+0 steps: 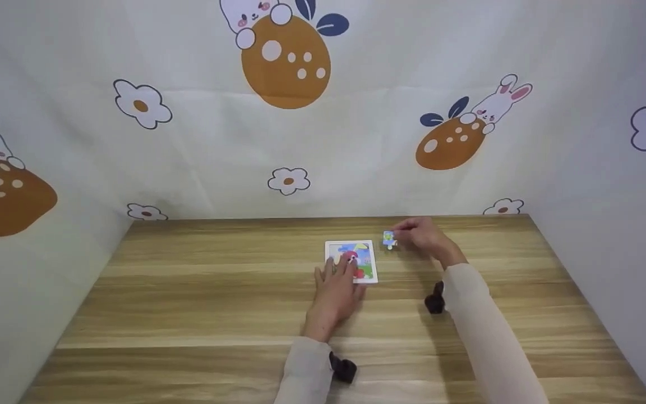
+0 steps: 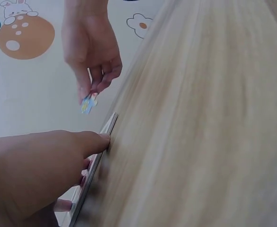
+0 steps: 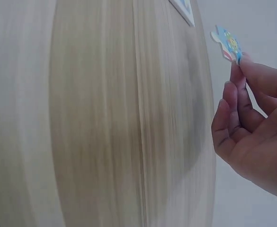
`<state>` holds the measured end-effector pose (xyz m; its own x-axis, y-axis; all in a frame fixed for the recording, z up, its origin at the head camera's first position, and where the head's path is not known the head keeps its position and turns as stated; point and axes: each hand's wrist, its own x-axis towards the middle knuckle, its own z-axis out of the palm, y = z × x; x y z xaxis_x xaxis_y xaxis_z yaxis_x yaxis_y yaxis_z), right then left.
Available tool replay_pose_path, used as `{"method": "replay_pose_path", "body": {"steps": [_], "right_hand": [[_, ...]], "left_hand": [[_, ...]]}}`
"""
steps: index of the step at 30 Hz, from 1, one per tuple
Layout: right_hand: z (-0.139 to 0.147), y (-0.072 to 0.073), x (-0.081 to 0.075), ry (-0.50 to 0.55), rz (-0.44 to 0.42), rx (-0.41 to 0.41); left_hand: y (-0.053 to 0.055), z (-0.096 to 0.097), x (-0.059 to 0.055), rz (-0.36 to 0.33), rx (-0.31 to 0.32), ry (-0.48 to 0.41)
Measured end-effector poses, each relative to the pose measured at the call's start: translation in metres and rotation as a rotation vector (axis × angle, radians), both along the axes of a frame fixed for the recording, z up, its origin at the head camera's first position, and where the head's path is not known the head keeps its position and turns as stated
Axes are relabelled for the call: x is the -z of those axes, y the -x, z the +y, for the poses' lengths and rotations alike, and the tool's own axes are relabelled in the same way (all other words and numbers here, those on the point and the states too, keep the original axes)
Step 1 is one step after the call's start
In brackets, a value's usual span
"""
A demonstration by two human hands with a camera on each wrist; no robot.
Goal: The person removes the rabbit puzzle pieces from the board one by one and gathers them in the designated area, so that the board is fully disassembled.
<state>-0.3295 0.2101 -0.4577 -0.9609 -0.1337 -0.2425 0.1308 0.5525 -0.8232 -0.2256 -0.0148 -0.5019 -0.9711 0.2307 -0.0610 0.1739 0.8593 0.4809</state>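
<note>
A small jigsaw puzzle in a white frame (image 1: 375,269) lies on the wooden table, its picture showing a pink figure, blue sky and green ground. My left hand (image 1: 336,292) rests on it with fingers spread over the lower left of the picture, covering that part. In the left wrist view the thumb (image 2: 96,141) touches the frame's edge. Just right of the frame, my right hand (image 1: 425,235) pinches a blue jigsaw piece (image 3: 229,42) between thumb and forefinger, held up above the table. The piece has a rounded tab, a yellow-green print and a red-striped corner.
The wooden table (image 1: 199,303) reaches back to a pale cloth backdrop (image 1: 211,146) printed with rabbits, orange fruit and flowers. Cloth also hangs at both sides. A black wrist mount (image 1: 344,370) sits by the left sleeve, another black mount (image 1: 435,300) by the right.
</note>
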Motion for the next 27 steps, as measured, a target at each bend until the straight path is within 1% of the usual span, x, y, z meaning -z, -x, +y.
{"method": "replay_pose_path", "body": {"steps": [4, 7, 9, 14, 21, 27], "right_hand": [[0.013, 0.0, 0.003, -0.043, 0.005, -0.019], [0.019, 0.0, 0.006, -0.076, -0.009, 0.004], [0.021, 0.0, 0.008, -0.089, -0.023, 0.034], [0.021, -0.003, 0.01, -0.093, -0.028, 0.061], [0.019, -0.004, 0.014, -0.141, 0.031, 0.044], [0.017, -0.003, 0.012, -0.143, 0.016, 0.077]], "left_hand": [[0.0, 0.0, 0.0, 0.005, 0.0, 0.008], [0.0, 0.0, 0.0, 0.006, 0.002, 0.013], [0.0, 0.001, 0.0, 0.0, 0.001, 0.008], [-0.002, 0.0, 0.001, -0.005, 0.001, -0.003], [-0.004, -0.004, 0.0, 0.01, 0.021, -0.004], [-0.005, -0.005, -0.002, -0.003, 0.026, -0.014]]}}
